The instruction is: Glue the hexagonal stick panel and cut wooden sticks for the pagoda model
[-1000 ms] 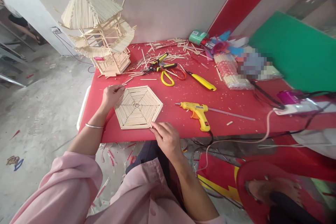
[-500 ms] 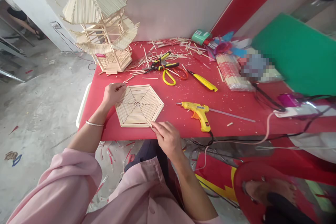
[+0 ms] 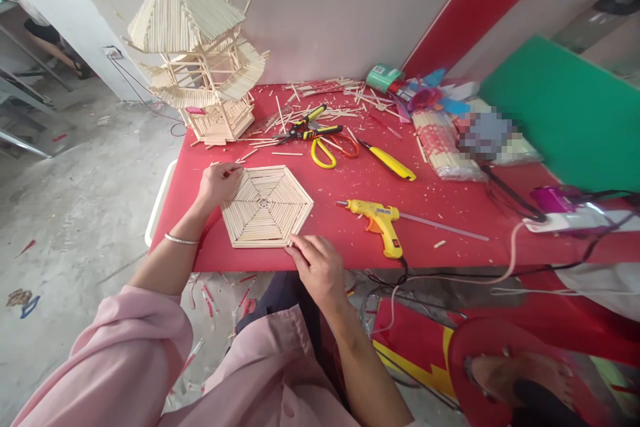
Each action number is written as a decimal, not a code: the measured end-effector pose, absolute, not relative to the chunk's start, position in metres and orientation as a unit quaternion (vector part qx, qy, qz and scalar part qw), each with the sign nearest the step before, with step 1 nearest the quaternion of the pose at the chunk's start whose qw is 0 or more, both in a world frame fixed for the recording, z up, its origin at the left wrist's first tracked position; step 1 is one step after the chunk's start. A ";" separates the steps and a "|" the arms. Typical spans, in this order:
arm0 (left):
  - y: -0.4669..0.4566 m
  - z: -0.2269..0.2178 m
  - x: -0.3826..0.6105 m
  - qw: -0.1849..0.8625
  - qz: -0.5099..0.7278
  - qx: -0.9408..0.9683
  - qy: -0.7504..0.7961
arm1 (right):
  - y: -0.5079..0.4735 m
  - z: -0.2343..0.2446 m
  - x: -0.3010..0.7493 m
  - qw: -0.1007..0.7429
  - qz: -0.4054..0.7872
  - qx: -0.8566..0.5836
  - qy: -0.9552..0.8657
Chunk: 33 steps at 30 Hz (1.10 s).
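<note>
A hexagonal panel (image 3: pixel 265 203) of pale wooden sticks, laid in rings around a small centre hole, lies on the red table near its front edge. My left hand (image 3: pixel 219 185) pinches the panel's upper left corner. At the lower right corner, my right hand (image 3: pixel 317 267) grips the edge between thumb and fingers. To the right lies a yellow hot glue gun (image 3: pixel 377 220) with a clear glue stick in its back. Beyond the panel are pliers (image 3: pixel 307 128) with yellow and black handles, scissors (image 3: pixel 324 152) and a yellow utility knife (image 3: pixel 393 161).
A stick-built pagoda model (image 3: pixel 200 60) stands at the table's back left. Loose sticks (image 3: pixel 325 107) litter the back. Bagged sticks (image 3: pixel 443 143), a green board (image 3: pixel 560 107) and a power strip (image 3: pixel 575 219) lie right. A cable hangs along the red table's (image 3: pixel 450 247) front edge.
The view has shifted slightly, so everything sits a little lower in the picture. Both hands keep their hold on the panel's corners, and nothing on the table has visibly moved.
</note>
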<state>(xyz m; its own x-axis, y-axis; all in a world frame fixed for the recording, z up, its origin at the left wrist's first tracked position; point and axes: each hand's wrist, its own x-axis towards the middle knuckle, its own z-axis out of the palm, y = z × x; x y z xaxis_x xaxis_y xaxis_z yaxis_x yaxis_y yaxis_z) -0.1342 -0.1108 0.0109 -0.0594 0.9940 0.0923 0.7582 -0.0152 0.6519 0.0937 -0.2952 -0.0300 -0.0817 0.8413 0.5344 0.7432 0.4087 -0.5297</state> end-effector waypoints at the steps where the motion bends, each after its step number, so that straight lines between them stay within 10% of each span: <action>1: -0.111 0.010 -0.134 0.204 0.283 0.658 0.668 | -0.295 -0.030 0.093 0.409 0.053 -0.546 -0.729; 33: -0.113 0.008 -0.137 0.153 0.234 0.715 0.641 | -0.304 -0.024 0.089 0.441 0.090 -0.605 -0.657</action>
<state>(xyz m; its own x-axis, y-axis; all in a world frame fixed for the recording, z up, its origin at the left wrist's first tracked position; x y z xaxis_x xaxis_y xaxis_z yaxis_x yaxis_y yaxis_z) -0.1367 -0.1133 0.0081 0.0684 0.9879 0.1389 0.8452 -0.1313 0.5181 0.0891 -0.3036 -0.0245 0.1201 0.8737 0.4715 0.7157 0.2529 -0.6510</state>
